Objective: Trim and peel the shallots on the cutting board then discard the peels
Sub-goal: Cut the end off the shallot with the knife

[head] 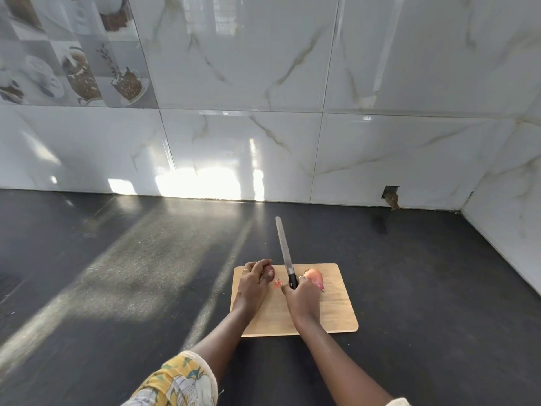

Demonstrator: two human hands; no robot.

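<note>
Two things are sitting at the cutting board's (336, 312) far end: a dark shallot (270, 272), which the left hand (253, 284) is gripping in curled fingers at the far-left corner, and a pink shallot (315, 277) lying just right of the right hand (301, 297), whose fingers are wrapping the knife (284, 250) handle. A peel scrap (277, 284) is lying between the hands.

The cutting board (336, 312) is tan, the shallot (315, 277) pink, the counter (117, 288) black
</note>
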